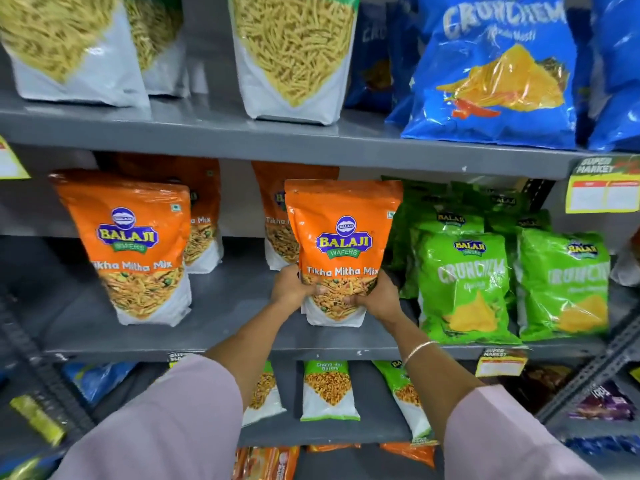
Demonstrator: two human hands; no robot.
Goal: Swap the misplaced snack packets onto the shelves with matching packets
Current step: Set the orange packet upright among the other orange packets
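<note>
The grey middle shelf [221, 299] runs the full width of the view, its front lip just below both wrists. It has open room on the far left, another bare stretch between the two front orange packs, and bare board in front of them. The underside of the upper shelf [277, 147] sits close above the pack tops.

Four orange Tikha Mitha Mix packs show on this shelf: one front left [133, 247], one behind it [204, 216], one further back near the middle [277, 216], and the held orange packet [341, 251]. That packet stands upright, its base on or just above the board, almost touching the green Crunchem bags [462, 285] on its right. Two of those green bags face forward clearly, with more stacked behind, too crowded to count.

The left hand [292, 285] and right hand [379, 296] each clasp a lower corner of the held packet, fingers curled onto its front.

Above stand three white sev pouches [294, 60] and blue Crunchem bags [495, 74].
</note>
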